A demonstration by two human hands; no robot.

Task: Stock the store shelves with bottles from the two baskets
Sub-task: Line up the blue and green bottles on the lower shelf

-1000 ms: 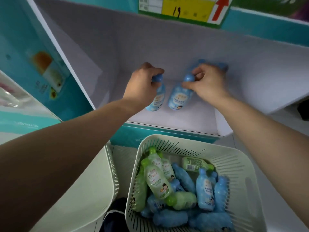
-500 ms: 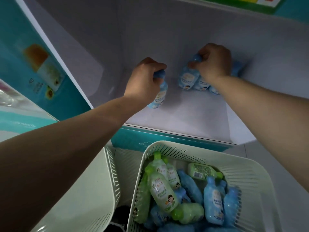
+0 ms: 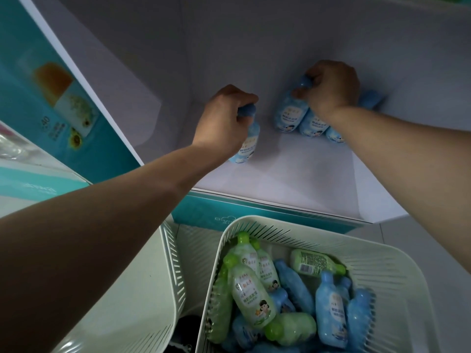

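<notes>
My left hand [image 3: 224, 118] grips the cap of a blue bottle [image 3: 247, 146] that stands on the white shelf [image 3: 293, 179], left of centre. My right hand [image 3: 331, 87] grips the cap of another blue bottle [image 3: 288, 115] at the back of the shelf, the leftmost of a row of blue bottles [image 3: 313, 124] standing against the rear wall. Below the shelf, a pale green basket [image 3: 397, 266] holds several green and blue bottles [image 3: 254, 289] lying in a heap.
A second pale basket [image 3: 142, 301] sits at the lower left, its inside mostly hidden by my left arm. A teal side panel [image 3: 58, 98] bounds the shelf on the left. The shelf's teal front lip [image 3: 254, 215] runs just above the baskets.
My right hand has carried its bottle from mid-shelf back to the rear wall, beside the row. My left hand has stayed on its bottle, shifting little.
</notes>
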